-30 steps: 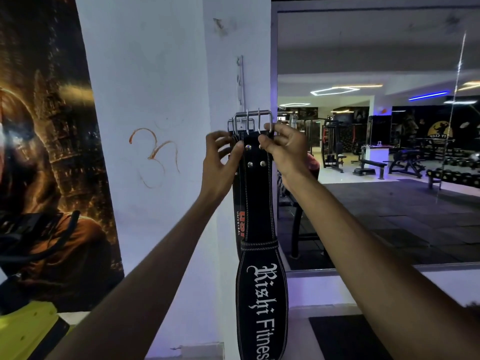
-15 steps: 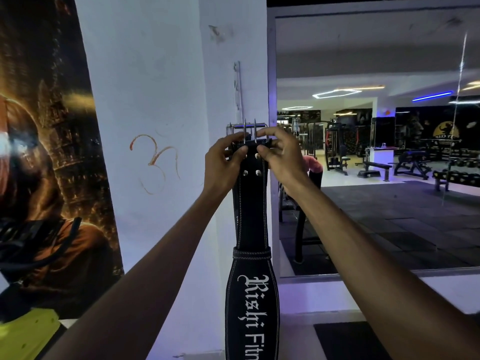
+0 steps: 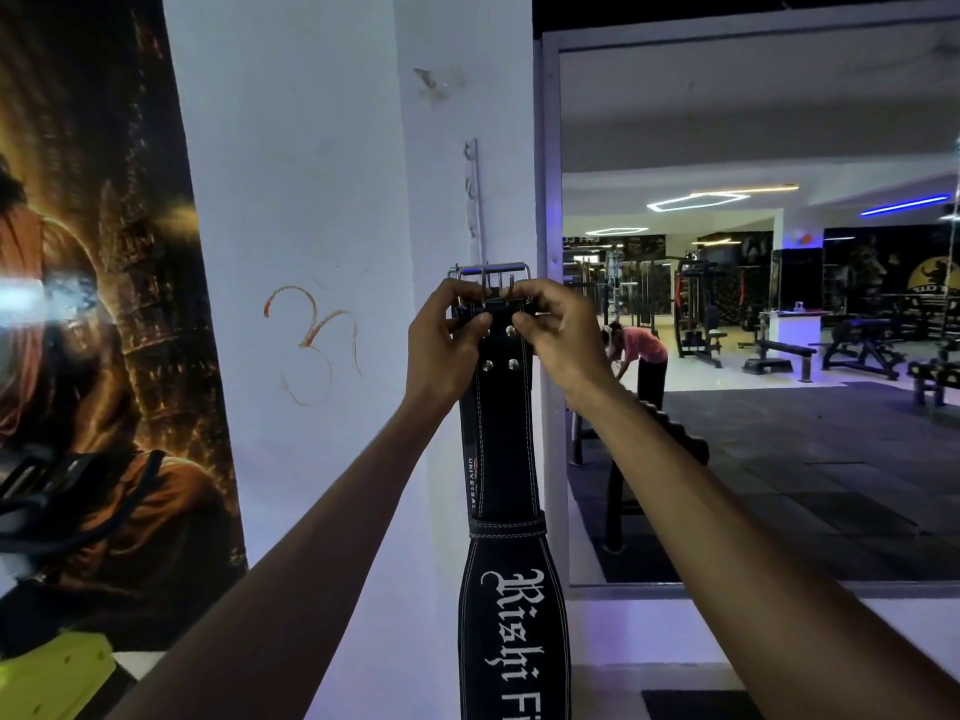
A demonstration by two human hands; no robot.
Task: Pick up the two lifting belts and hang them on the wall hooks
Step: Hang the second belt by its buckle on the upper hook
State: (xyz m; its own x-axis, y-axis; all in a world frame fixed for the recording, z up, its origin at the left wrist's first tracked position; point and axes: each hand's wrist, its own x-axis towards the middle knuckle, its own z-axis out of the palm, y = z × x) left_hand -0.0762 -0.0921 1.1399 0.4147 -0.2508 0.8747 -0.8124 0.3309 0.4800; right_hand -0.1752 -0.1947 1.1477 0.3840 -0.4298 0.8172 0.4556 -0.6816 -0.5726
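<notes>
A black lifting belt (image 3: 506, 439) with white lettering hangs straight down against the white pillar. Its steel buckle (image 3: 491, 275) sits at the top, just under a vertical metal hook rail (image 3: 474, 200) fixed to the pillar. My left hand (image 3: 444, 345) pinches the belt's top edge on the left, and my right hand (image 3: 558, 337) pinches it on the right. A second belt edge with a red and white label (image 3: 470, 472) shows behind the first on its left side. Whether the buckle rests on a hook cannot be told.
A large dark poster (image 3: 93, 330) covers the wall at left. A big mirror (image 3: 753, 330) to the right of the pillar reflects gym machines, benches and a person bending over. Yellow equipment (image 3: 47, 672) sits at lower left.
Both hands and the belt's top dropped slightly from a second ago, and the fingers shifted closer around the buckle's base. The belt still hangs at the same spot on the pillar.
</notes>
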